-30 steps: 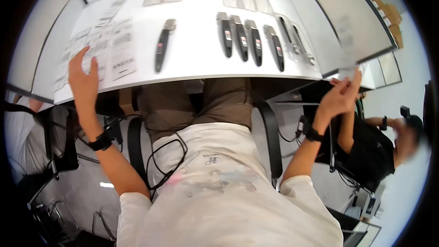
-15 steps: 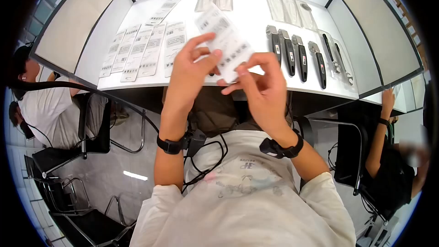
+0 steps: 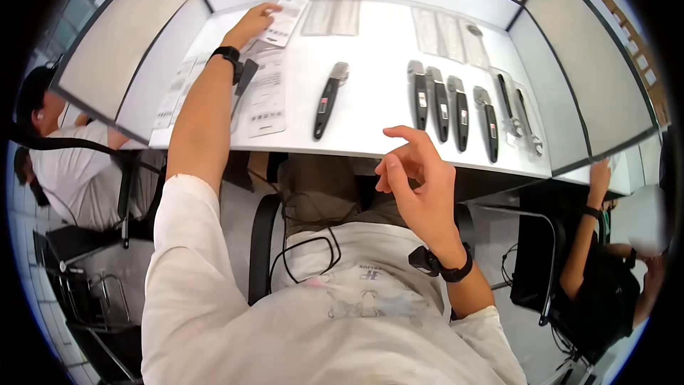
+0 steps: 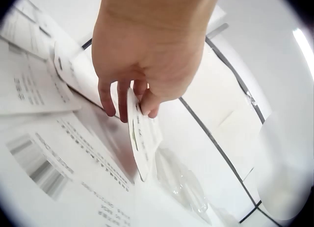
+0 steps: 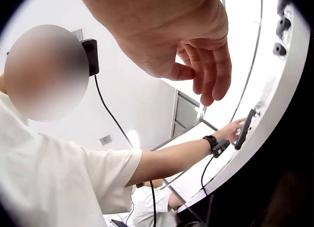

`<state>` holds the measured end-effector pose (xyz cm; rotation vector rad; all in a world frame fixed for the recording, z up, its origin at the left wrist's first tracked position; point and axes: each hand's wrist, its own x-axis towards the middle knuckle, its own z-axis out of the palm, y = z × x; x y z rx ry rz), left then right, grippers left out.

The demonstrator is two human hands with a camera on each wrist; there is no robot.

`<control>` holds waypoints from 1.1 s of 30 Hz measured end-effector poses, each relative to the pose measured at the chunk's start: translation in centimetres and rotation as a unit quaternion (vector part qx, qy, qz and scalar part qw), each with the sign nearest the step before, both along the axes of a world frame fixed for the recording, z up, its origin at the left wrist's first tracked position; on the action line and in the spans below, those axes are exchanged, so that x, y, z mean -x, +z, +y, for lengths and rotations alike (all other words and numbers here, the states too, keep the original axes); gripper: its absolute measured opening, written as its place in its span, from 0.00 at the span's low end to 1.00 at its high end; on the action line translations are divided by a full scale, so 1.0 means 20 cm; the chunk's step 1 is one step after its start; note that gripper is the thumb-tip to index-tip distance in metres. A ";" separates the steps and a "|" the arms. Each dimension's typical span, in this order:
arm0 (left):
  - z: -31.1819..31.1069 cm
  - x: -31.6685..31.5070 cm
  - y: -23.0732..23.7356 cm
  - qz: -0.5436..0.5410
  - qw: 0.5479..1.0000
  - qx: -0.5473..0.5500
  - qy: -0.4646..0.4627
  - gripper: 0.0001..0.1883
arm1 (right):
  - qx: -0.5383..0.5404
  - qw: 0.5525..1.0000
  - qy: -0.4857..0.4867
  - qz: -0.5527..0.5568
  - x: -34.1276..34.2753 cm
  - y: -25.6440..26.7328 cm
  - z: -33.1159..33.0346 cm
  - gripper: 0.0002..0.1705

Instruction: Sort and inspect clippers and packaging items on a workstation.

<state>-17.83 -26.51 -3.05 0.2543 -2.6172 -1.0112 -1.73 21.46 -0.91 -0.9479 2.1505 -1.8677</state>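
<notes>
At the back left of the table, my left hand pinches a white printed card between thumb and fingers. The left wrist view shows this card held on edge, tilted over other printed cards. My right hand hangs in front of the table edge, fingers loosely bent and holding nothing. Between the hands, a single black-handled tool with a metal head lies on the table. Several similar black-handled tools lie in a row at the right.
More printed cards lie at the left, partly hidden by my left arm. Clear plastic packs lie at the back, others further right. Packs with black-handled items lie near the right partition. People sit on both sides.
Half a second ago both hands held a card in front of my body. The left hand has since carried a card to the back left; the right hand has let go and stayed near the front edge.
</notes>
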 end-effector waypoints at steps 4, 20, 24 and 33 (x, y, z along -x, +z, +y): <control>-0.18 0.12 -0.14 -0.019 0.997 -0.072 0.021 0.22 | 0.005 0.989 -0.104 0.108 0.04 0.05 0.17 0.16; 0.45 -0.30 0.42 0.261 0.948 0.159 0.087 0.12 | -0.371 0.805 -0.441 0.140 0.95 -0.21 1.07 0.30; 0.76 -0.54 0.47 0.274 0.954 0.115 0.039 0.09 | -0.392 0.805 -0.436 0.088 0.96 -0.17 1.12 0.25; 1.29 -0.95 0.44 0.201 0.975 0.060 -0.068 0.08 | -0.293 0.793 -0.508 0.162 0.91 -0.11 1.19 0.15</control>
